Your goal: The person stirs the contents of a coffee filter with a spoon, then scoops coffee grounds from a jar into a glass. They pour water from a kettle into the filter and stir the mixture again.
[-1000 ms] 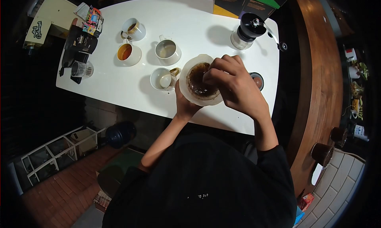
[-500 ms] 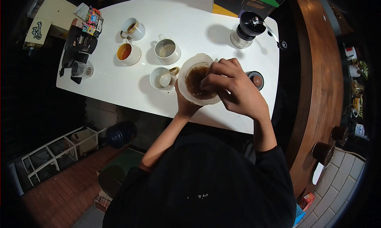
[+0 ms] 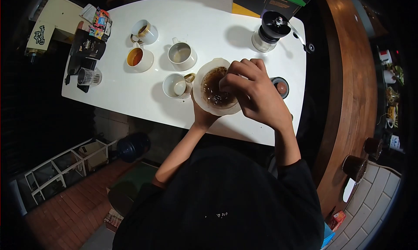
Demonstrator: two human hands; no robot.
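Observation:
A coffee dripper lined with a pale paper filter [image 3: 201,71] stands near the table's front edge, holding dark wet coffee [image 3: 212,90]. My left hand [image 3: 203,117] grips it from the near left side, its fingers mostly hidden under the rim. Over the dripper's right side, my right hand [image 3: 257,93] is closed, fingertips pinched together just above or in the coffee. Whatever those fingertips hold is hidden. Just left of the dripper is a white mug [image 3: 175,85] with a brownish handle, and behind that another mug [image 3: 182,56].
Farther left are a mug with amber liquid [image 3: 140,60] and a stained mug [image 3: 145,32]. A hand coffee grinder [image 3: 271,32] stands at the back right, and a small dark round container [image 3: 280,87] sits beyond my right hand. A clear glass [image 3: 89,76] is at the left edge.
My right hand has shifted slightly over the dripper, fingers still pinched. The coffee surface looks darker and shows more glints. The whole view has moved slightly.

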